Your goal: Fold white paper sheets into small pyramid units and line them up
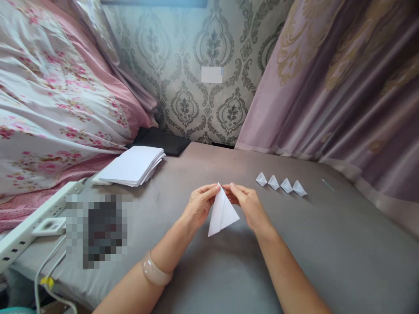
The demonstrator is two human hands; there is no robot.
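Between my two hands is a sheet of white paper folded into a triangle (224, 213), its narrow tip pointing away from me and a fold seam running down its middle. My left hand (202, 201) is closed on the paper's left side near the tip, thumb on top. On the other side, my right hand (245, 199) pinches the paper close to the tip, some of its fingers hidden behind it. To the right, several small folded white paper shapes (286, 186) stand in a slanting row on the grey cloth surface (209, 279).
At the back left lies a stack of white paper (132, 165), with a flat black item (163, 140) behind it. A white power strip (49, 213) with cables runs along the left edge, beside a blurred-out patch. Curtains (327, 87) hang at the right.
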